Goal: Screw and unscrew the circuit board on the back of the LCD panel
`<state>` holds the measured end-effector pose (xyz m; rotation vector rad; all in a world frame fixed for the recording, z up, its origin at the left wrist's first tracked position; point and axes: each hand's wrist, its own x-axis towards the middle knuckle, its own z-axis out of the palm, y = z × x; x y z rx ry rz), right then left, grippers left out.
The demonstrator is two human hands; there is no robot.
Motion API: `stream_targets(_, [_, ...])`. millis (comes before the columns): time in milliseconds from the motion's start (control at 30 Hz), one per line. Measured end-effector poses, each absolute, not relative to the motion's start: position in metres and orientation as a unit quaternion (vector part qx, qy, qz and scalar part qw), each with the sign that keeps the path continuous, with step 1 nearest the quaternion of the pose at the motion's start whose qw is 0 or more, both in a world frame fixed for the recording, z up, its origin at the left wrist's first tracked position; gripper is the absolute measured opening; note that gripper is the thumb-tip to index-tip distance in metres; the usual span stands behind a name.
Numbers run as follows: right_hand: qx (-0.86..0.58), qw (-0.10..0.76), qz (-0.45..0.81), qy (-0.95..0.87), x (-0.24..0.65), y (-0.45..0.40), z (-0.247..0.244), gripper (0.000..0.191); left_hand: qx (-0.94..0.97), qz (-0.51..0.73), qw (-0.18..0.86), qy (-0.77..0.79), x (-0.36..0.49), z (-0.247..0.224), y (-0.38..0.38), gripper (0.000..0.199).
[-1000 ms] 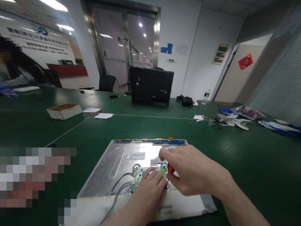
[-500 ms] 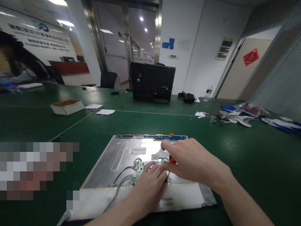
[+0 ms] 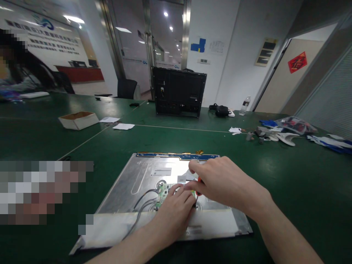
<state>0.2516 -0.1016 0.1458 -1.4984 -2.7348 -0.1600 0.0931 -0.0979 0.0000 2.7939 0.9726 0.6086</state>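
A silver display panel [image 3: 137,183] lies back-side up on the green table, a blue strip board [image 3: 176,156] along its far edge. A small green circuit board [image 3: 162,191] with grey wires [image 3: 141,205] sits on the panel's middle. My left hand [image 3: 173,212] rests on that board, fingers pressing it down. My right hand [image 3: 220,183] grips a screwdriver with a red-orange handle [image 3: 197,181], its dark shaft pointing down at the panel beside the board. The tip is partly hidden by my fingers.
A black monitor housing [image 3: 178,91] stands upright at the back. A shallow cardboard box [image 3: 78,120] and papers [image 3: 123,126] lie to the left. Small parts, bags and a water bottle [image 3: 246,104] lie at the right. A person sits far left.
The view has tilted up slightly, so the panel sits higher in frame. Both hands stay on the green board and screwdriver with only small shifts.
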Motion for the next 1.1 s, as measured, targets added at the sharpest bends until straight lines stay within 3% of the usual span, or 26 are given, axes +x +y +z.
stream_targets(133, [-0.447,0.021,-0.034,-0.894,0.256,-0.104,0.148,0.015,0.927,0.184,0.057,0.323,0.093,0.0,-0.097,0.015])
stream_targets(433, [-0.49,0.01,-0.071,-0.869,0.251,-0.103,0.145,0.029,0.922,0.214,0.049,0.318,0.093,-0.005,-0.097,0.016])
stream_targets(600, [-0.454,0.016,-0.047,-0.889,0.253,-0.104,0.147,0.012,0.926,0.198,0.043,0.317,0.093,-0.005,-0.096,0.011])
stream_targets(933, [-0.503,0.014,-0.056,-0.863,0.25,-0.103,0.145,0.031,0.924,0.232,0.054,0.301,0.091,-0.01,-0.095,0.021])
stream_targets(1100, [-0.473,0.008,-0.054,-0.88,0.254,-0.103,0.146,0.012,0.925,0.209,0.05,0.312,0.092,-0.007,-0.096,0.013])
